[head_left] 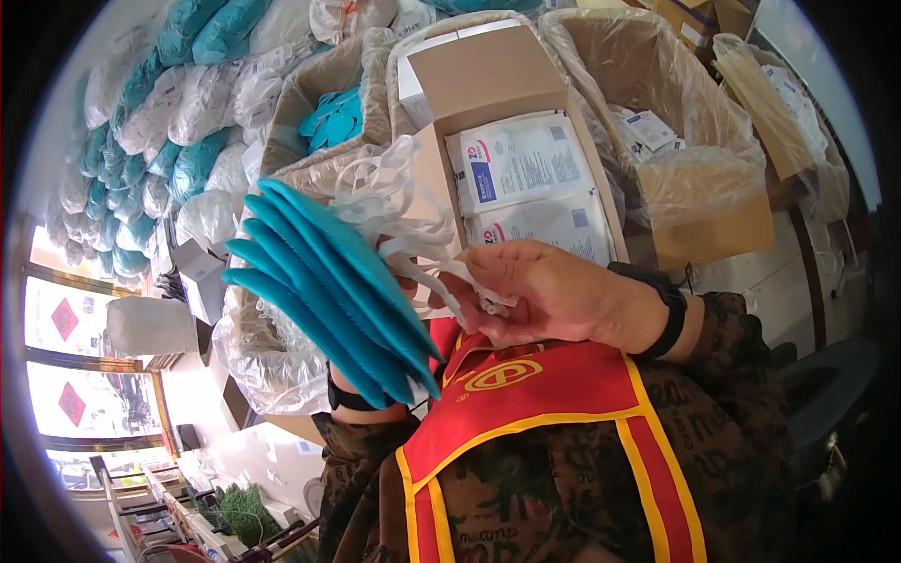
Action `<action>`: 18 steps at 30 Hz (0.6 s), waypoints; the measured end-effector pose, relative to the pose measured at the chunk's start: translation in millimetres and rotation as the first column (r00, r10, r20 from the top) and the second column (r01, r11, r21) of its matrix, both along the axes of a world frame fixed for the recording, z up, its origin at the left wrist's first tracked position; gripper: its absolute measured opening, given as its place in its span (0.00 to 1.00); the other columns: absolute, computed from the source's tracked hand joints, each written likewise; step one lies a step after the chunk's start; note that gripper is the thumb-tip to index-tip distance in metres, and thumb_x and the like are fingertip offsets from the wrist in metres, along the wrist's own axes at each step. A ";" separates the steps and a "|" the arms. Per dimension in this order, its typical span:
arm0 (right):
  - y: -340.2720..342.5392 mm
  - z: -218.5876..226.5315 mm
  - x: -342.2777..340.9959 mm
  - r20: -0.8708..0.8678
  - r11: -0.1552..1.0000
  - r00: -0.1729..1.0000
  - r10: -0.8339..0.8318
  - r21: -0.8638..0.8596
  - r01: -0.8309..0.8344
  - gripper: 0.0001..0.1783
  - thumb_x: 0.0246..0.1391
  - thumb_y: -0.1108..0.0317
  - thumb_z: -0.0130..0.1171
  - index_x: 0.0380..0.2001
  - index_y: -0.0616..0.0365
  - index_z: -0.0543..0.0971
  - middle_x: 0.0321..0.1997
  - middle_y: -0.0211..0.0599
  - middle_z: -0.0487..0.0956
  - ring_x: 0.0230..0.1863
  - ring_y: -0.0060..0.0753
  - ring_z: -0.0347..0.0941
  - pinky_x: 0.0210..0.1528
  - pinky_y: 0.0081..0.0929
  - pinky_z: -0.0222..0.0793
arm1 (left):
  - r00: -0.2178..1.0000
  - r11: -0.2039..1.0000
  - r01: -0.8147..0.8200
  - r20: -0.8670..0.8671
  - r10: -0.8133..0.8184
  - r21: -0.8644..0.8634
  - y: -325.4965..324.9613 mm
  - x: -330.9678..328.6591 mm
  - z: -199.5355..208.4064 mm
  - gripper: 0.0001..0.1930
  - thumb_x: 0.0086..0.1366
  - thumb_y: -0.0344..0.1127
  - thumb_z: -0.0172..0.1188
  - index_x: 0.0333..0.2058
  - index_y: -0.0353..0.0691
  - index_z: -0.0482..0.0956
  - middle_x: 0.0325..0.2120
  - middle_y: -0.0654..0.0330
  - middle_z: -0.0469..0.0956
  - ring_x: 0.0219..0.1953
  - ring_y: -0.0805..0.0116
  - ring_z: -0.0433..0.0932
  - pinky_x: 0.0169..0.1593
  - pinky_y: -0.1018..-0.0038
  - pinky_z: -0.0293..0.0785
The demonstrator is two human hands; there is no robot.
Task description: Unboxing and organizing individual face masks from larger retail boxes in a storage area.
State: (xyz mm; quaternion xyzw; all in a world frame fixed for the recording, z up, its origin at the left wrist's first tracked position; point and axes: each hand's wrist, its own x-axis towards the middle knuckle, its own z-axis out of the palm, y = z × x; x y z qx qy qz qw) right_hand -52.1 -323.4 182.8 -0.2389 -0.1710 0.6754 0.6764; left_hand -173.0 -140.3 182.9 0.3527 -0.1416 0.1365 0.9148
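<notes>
A stack of several flat teal fabric pieces [319, 291] with stitched edges fans out in front of me on the left. Long white straps [399, 202] hang loosely in a tangle from its right side. My left hand [410, 284] is closed on the stack from behind, mostly hidden by it; only some fingers and the wrist show. To the right of the stack, my right hand [554, 291] has its fingers curled around the ends of the white straps, gathering them between thumb and fingers.
Just beyond my hands, an open cardboard box [615, 220] holds white printed packets [521, 159]. Plastic-lined bins stand around it: one with teal pieces [333, 117], another with white packets [649, 129]. Filled bags [202, 98] are piled at the far left.
</notes>
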 end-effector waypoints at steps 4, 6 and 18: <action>2.8 7.0 -6.8 0.063 0.999 0.998 0.024 0.029 -0.026 0.16 0.66 0.55 0.52 0.41 0.58 0.75 0.30 0.26 0.75 0.27 0.13 0.66 0.27 0.11 0.61 | 0.999 1.000 0.015 -0.044 -0.014 0.025 3.2 -1.3 0.8 0.21 0.54 0.37 0.72 0.44 0.35 0.77 0.38 0.56 0.81 0.38 0.62 0.80 0.43 0.68 0.77; -2.0 18.6 -9.3 0.116 0.999 0.993 0.034 -0.046 -0.029 0.15 0.66 0.56 0.51 0.38 0.57 0.76 0.29 0.23 0.74 0.27 0.11 0.66 0.27 0.09 0.59 | 0.996 0.998 0.017 -0.088 -0.011 0.060 5.3 -5.4 6.8 0.21 0.54 0.37 0.72 0.44 0.35 0.77 0.38 0.56 0.81 0.38 0.62 0.81 0.42 0.68 0.77; -66.1 40.6 34.2 0.764 0.968 0.595 0.248 -0.224 -0.117 0.14 0.67 0.61 0.46 0.34 0.60 0.74 0.26 0.25 0.71 0.28 0.16 0.64 0.32 0.18 0.61 | 0.983 -0.602 -0.097 0.170 0.064 0.793 7.6 -15.0 78.4 0.22 0.42 0.26 0.65 0.41 0.37 0.75 0.38 0.53 0.77 0.30 0.53 0.80 0.32 0.68 0.78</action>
